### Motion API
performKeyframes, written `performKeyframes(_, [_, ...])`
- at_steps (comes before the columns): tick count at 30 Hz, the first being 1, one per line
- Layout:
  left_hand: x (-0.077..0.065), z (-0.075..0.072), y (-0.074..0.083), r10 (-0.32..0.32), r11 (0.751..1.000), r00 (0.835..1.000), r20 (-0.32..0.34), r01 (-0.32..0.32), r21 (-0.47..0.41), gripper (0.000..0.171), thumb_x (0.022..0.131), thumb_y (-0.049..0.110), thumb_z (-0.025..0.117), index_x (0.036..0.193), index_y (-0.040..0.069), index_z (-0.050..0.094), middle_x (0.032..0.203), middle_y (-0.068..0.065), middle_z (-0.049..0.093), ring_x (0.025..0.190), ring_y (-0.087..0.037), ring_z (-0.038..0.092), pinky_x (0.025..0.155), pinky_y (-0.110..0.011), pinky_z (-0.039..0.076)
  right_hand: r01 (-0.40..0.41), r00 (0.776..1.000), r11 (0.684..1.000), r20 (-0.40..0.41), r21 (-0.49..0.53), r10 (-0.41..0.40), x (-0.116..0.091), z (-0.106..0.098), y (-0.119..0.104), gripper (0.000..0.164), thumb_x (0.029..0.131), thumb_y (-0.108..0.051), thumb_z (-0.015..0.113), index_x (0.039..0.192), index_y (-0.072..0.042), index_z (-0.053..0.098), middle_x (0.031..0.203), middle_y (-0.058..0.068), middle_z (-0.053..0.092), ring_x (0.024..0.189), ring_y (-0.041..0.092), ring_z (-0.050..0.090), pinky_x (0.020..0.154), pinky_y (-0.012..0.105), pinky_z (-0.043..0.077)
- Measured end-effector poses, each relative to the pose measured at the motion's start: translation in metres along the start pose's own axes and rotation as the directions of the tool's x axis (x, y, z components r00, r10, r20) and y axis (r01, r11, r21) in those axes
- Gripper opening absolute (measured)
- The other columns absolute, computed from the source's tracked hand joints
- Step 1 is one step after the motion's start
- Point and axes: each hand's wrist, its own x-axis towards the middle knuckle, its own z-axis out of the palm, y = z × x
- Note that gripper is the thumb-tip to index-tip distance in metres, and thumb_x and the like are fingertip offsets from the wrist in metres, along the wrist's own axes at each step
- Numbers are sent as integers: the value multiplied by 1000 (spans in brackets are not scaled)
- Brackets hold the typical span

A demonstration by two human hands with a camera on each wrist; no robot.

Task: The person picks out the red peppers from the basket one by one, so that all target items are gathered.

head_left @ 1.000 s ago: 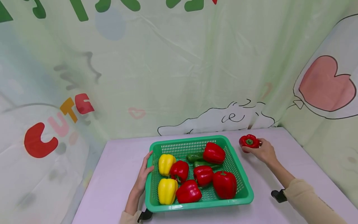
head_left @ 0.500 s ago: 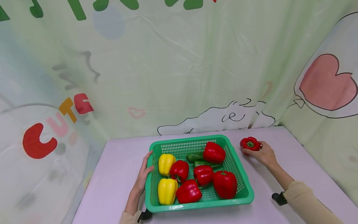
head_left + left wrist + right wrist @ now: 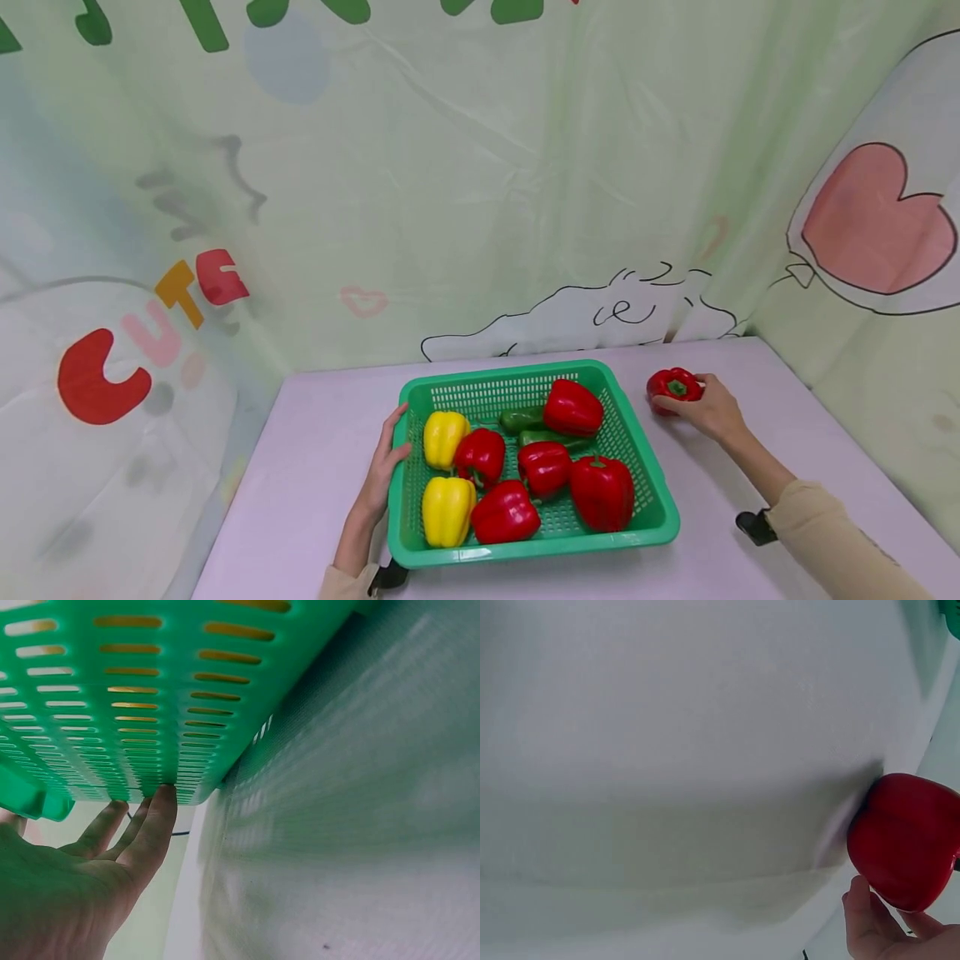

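My right hand (image 3: pixel 714 410) grips a red bell pepper (image 3: pixel 675 390) on the table at the back right, its green stem facing me. In the right wrist view, the fingers curl along the lower side of the pepper (image 3: pixel 906 840). At the left side of a green plastic basket (image 3: pixel 536 553), my left hand (image 3: pixel 381 468) holds the rim. Its thumb lies at the rim and its fingers press the slotted outer wall (image 3: pixel 139 690) in the left wrist view. Inside the basket are yellow bell peppers (image 3: pixel 448 512), several red bell peppers (image 3: pixel 602 493) and long green vegetables (image 3: pixel 523 419).
The basket stands mid-table on a pale lilac tabletop (image 3: pixel 315 467). A printed curtain (image 3: pixel 480 208) hangs behind the table and along both sides. A black wrist strap (image 3: pixel 756 527) shows below the right forearm's beige sleeve (image 3: pixel 832 533).
My right hand and the red pepper have come slightly toward me and to the right, and the pepper's stem has tilted a little. The left hand and basket have stayed put.
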Motion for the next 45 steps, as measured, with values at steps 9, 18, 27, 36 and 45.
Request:
performKeyframes(9, [0, 0, 0, 2, 1000, 1000, 5, -2, -1, 56, 104, 19, 34, 157, 20, 16, 162, -15, 13, 138, -41, 27, 104, -52, 36, 67, 997, 996, -24, -61, -68, 2, -12, -6, 90, 91, -42, 66, 141, 20, 22, 134, 43, 34, 119, 56, 36, 87, 63, 48])
performKeyframes(18, [1, 0, 1, -5, 1000, 1000, 9, 5, -1, 56, 104, 19, 35, 157, 21, 17, 162, -14, 13, 138, -39, 27, 105, -51, 35, 136, 988, 980, -47, -148, -144, -2, -25, -19, 91, 88, -42, 69, 140, 18, 26, 132, 44, 34, 116, 58, 36, 84, 67, 46])
performKeyframes(27, [-1, 0, 1, -6, 1000, 1000, 6, 6, -3, 56, 104, 20, 35, 157, 20, 17, 162, -15, 13, 137, -40, 28, 104, -52, 37, 245, 964, 940, -48, -236, -263, -12, -29, -47, 87, 87, -46, 68, 139, 15, 34, 130, 41, 39, 113, 55, 41, 81, 66, 48])
performKeyframes(36, [1, 0, 1, 3, 1000, 1000, 7, -3, 5, 56, 104, 19, 35, 157, 20, 17, 162, -15, 13, 138, -41, 28, 105, -51, 36, 379, 923, 893, 26, -242, -384, -32, -14, -89, 80, 87, -42, 71, 140, 10, 41, 133, 37, 44, 107, 48, 51, 78, 62, 51])
performKeyframes(45, [0, 0, 1, -10, 1000, 1000, -2, 10, 12, 56, 104, 20, 34, 157, 20, 17, 162, -15, 14, 137, -41, 29, 103, -49, 38, 517, 854, 815, 102, -261, -510, -44, 9, -127, 76, 82, -34, 76, 137, 9, 47, 136, 34, 48, 120, 49, 48, 81, 62, 51])
